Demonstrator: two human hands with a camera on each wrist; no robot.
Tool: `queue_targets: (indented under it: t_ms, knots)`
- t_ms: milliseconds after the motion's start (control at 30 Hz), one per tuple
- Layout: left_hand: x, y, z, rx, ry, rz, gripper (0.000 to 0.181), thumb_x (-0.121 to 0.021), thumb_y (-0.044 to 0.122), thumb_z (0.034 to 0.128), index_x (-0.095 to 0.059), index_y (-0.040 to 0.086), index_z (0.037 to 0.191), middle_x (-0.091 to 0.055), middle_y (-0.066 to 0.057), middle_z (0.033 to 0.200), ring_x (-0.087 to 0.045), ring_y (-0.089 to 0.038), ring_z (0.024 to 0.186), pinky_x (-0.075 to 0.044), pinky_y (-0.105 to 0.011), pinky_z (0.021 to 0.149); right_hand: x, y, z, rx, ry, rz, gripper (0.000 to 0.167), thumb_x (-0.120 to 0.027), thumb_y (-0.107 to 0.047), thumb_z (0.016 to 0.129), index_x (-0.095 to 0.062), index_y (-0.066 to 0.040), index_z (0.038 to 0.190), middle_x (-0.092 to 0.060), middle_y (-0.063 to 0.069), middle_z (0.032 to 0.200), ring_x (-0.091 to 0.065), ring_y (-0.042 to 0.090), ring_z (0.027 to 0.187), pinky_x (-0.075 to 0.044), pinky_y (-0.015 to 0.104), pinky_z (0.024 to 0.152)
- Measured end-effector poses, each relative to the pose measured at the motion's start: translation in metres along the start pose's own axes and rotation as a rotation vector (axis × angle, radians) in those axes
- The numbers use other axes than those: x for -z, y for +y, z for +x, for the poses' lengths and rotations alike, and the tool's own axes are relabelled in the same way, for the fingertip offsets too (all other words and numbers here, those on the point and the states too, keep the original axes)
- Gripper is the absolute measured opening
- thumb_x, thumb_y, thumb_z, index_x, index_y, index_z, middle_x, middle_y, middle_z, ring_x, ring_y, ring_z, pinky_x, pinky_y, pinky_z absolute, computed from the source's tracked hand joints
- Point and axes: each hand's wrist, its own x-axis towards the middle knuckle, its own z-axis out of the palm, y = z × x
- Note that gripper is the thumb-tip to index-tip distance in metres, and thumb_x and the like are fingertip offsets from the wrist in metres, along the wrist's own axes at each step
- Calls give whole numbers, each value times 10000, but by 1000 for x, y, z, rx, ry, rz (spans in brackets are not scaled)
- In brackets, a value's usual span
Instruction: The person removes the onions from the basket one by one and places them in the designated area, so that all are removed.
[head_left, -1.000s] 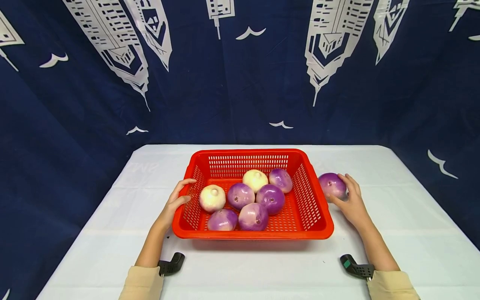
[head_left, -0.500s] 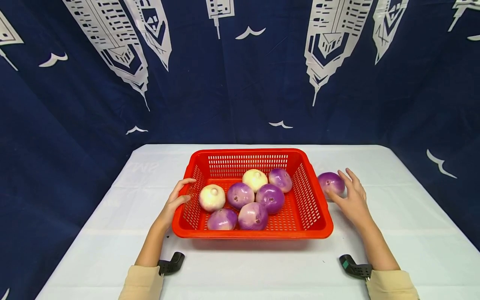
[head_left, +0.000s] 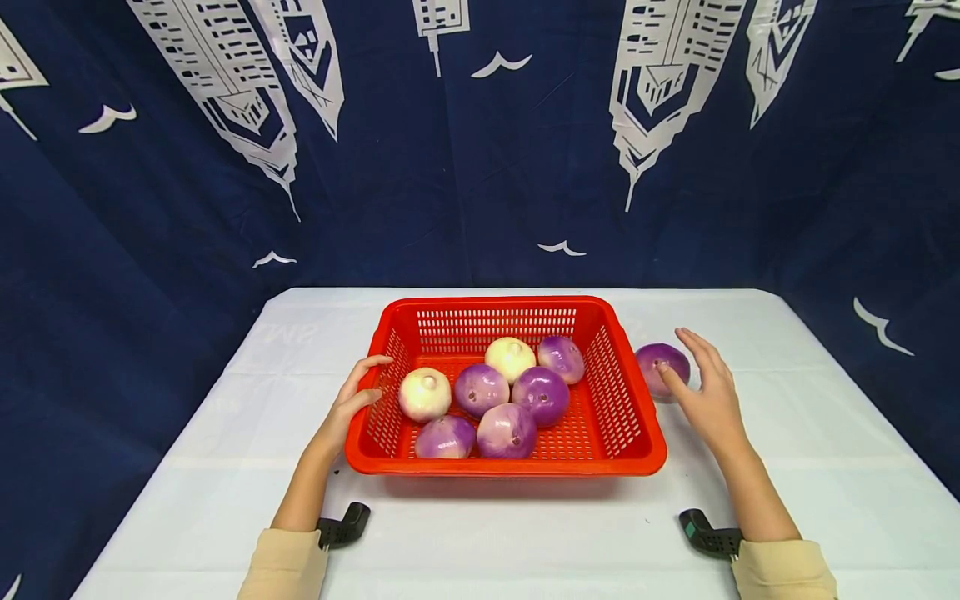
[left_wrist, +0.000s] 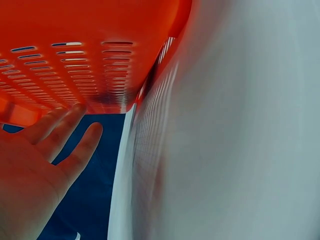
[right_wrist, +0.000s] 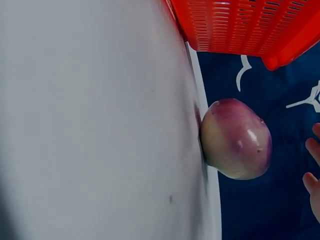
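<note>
Faint lettering at the far left of the table [head_left: 247, 433] was too pale to read. The person's left hand [head_left: 341, 417] lay relaxed against the red plastic basket [head_left: 506, 468], which held 7 onions [head_left: 507, 431]. Past its right wall, 1 purple onion [head_left: 652, 360] sat apart; the right hand [head_left: 712, 407], loosely spread, had just come away, so that onion seemed released.

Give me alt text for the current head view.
Red perforated plastic basket holding seven glossy, round purple or cream bulbs on a white table. The left hand rests against its left side; the right hand is beside another purple bulb outside.
</note>
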Motion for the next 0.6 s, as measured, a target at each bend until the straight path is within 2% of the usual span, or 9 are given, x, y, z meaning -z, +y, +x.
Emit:
queue_targets:
  t_ms: [267,600]
  knots:
    - [-2,1,1,-30,2,-27,497,-315,25,793,-337,38,1290,-337,-195,1285,-450,-178,1066,-464,-264,795,2,-6,2,60,42,26,577,-574,-232,855,-370,-137,1386,-317,135,1441,-266,378,1327,-191,659,992]
    - [-2,0,0,-11,4,-19,511,-318,29,790,-331,40,1300,-330,-202,1310,-437,-186,1084,-452,-249,807,4,-17,0,85,42,26,607,-586,-201,847,-344,-152,1401,-268,130,1461,-244,365,1336,-222,658,975]
